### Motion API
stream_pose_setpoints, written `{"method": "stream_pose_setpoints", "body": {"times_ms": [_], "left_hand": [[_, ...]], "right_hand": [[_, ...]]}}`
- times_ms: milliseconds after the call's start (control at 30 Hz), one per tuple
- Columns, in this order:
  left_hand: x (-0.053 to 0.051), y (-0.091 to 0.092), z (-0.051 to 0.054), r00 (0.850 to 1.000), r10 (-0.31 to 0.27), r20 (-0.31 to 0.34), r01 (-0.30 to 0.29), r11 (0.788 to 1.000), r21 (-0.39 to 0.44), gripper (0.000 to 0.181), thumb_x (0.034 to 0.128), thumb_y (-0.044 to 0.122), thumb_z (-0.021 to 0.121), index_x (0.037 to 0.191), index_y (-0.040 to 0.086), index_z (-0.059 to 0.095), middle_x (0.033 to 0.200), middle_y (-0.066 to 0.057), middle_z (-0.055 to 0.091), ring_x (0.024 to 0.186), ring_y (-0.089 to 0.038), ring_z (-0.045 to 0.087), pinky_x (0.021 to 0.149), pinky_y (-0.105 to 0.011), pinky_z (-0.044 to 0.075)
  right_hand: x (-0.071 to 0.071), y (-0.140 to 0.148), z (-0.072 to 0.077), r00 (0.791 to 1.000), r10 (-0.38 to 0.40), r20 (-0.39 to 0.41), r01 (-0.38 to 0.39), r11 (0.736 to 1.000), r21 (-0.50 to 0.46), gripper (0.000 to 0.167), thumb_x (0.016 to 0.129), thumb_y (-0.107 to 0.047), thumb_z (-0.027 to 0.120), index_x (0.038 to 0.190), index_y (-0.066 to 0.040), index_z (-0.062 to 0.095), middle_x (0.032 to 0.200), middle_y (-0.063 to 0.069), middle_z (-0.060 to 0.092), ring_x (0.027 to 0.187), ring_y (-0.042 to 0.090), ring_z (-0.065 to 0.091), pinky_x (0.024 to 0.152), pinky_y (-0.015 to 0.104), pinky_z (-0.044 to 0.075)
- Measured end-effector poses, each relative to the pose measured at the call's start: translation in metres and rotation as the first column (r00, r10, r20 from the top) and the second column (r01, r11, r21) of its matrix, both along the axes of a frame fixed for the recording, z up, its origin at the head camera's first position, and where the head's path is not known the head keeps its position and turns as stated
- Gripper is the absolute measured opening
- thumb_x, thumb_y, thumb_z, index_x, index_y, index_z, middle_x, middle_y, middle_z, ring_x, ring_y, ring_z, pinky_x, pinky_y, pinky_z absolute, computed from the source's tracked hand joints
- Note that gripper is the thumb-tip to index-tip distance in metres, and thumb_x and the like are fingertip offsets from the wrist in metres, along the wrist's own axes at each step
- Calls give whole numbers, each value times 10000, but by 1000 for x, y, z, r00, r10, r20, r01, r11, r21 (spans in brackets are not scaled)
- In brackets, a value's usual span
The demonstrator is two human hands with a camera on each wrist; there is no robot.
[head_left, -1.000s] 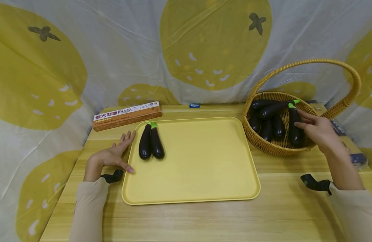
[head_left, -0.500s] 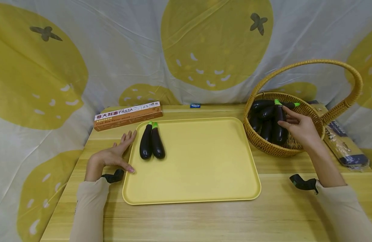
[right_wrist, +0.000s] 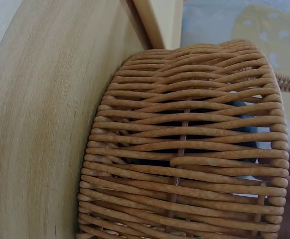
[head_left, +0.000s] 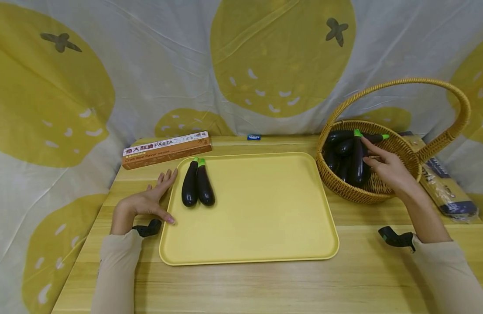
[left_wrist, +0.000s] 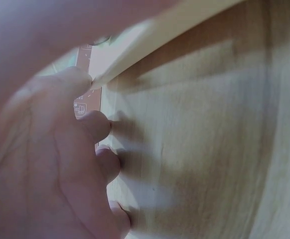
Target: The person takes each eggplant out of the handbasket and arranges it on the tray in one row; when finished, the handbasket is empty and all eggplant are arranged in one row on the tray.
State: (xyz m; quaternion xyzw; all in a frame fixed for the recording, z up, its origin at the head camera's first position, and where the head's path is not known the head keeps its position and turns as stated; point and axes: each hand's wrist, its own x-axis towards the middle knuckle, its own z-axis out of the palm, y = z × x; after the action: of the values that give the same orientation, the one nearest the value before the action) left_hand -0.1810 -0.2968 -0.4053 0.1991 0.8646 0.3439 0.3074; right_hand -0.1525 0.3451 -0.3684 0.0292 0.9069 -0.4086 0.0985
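Note:
My left hand (head_left: 147, 205) lies at the left side of the yellow tray (head_left: 257, 244). Its thumb touches the rim and its fingers are spread; the left wrist view shows the fingertips on the wooden table beside the tray wall. Two eggplants (head_left: 205, 185) lie side by side on the tray, green stems toward the back. In the wicker basket (head_left: 351, 192), my right hand (head_left: 388, 168) pinches an eggplant (head_left: 357, 163) near its green stem between thumb and fingers. Several more eggplants (head_left: 339, 136) lie around it. The right wrist view shows mainly the basket's woven side (right_wrist: 185, 149), which hides most of that hand.
A pasta box (head_left: 166, 150) sits behind the tray's left corner. A small blue packet (head_left: 254, 137) is at the back of the table (head_left: 249, 288). The basket's tall handle (head_left: 406, 81) arches over it, and a plastic-wrapped package (head_left: 447, 192) lies to its right.
My right hand has moved left inside the basket, and the eggplant in it has shifted left against the others. My left hand and the two eggplants on the tray have stayed put.

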Motion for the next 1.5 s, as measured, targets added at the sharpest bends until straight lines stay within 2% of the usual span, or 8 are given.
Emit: {"method": "stream_pose_setpoints", "body": {"times_ms": [67, 400, 533, 667, 833, 1100, 1300, 1500], "left_hand": [[1, -1, 0, 1000, 1, 1, -1, 1000, 5, 1518, 675, 295, 982, 1650, 119, -168, 1656, -253, -325, 1508, -498, -331, 1146, -785, -185], [2, -2, 0, 1000, 3, -5, -3, 1000, 0, 1515, 679, 322, 978, 1651, 124, -167, 1660, -251, -317, 1511, -500, -321, 1150, -789, -169], [0, -1, 0, 1000, 4, -6, -4, 1000, -19, 1525, 673, 332, 980, 1650, 130, -175, 1660, -253, -316, 1516, -494, -317, 1157, -787, -157], [-2, 1, 2, 1000, 5, -9, -5, 999, -39, 1533, 668, 349, 982, 1650, 135, -174, 1664, -251, -309, 1523, -490, -308, 1160, -791, -143], [-1, 1, 3, 1000, 9, -5, -9, 999, -34, 1535, 665, 350, 984, 1651, 143, -175, 1665, -246, -312, 1524, -487, -310, 1163, -786, -146], [1, -1, 1, 1000, 7, -4, -7, 999, -31, 1535, 666, 347, 982, 1649, 128, -176, 1661, -251, -317, 1520, -491, -315, 1161, -785, -152], [1, -1, 2, 1000, 1, -10, -1, 999, -47, 1525, 680, 356, 975, 1648, 132, -182, 1660, -251, -318, 1521, -493, -313, 1160, -791, -141], [-1, 0, 2, 1000, -1, -12, 0, 999, -54, 1521, 686, 364, 972, 1647, 139, -185, 1663, -250, -313, 1523, -489, -311, 1163, -789, -140]], "right_hand": [[0, 0, 0, 1000, 12, 6, -11, 1000, -10, 613, 1130, -351, 355, 1656, -335, 42, 1641, 372, 230, 1348, 483, 446, 702, 277, 422], [-1, -1, 0, 999, -3, 42, 4, 999, -35, 700, 1086, -517, 410, 1647, -376, 17, 1627, 355, 284, 1394, 462, 422, 801, 197, 501], [0, -3, 1, 999, -27, 18, 28, 999, -32, 724, 1054, -569, 450, 1647, -404, 68, 1603, 302, 357, 1214, 162, 561, 795, 202, 519], [5, -5, 5, 998, -55, -38, 54, 998, -41, 712, 1038, -567, 497, 1643, -419, 153, 1414, 44, 509, 968, -61, 513, 771, 207, 505], [12, -6, 13, 996, -54, -74, 46, 993, -105, 658, 1055, -481, 535, 1633, -422, 225, 1223, -220, 477, 1018, -60, 529, 787, 155, 493], [32, -13, 24, 986, 139, -94, -154, 973, -170, 571, 1106, -252, 502, 1634, -357, 309, 1658, -91, 352, 1238, -148, 471, 877, 55, 443], [42, -46, 32, 948, 301, -103, -315, 932, -179, 566, 1090, -172, 529, 1615, -319, 377, 1659, -132, 376, 1338, -95, 442, 941, 76, 439], [30, -100, 25, 905, 410, -112, -425, 878, -220, 558, 1059, -232, 605, 1577, -352, 438, 1602, 2, 482, 1315, 46, 538, 970, 162, 499]]}}
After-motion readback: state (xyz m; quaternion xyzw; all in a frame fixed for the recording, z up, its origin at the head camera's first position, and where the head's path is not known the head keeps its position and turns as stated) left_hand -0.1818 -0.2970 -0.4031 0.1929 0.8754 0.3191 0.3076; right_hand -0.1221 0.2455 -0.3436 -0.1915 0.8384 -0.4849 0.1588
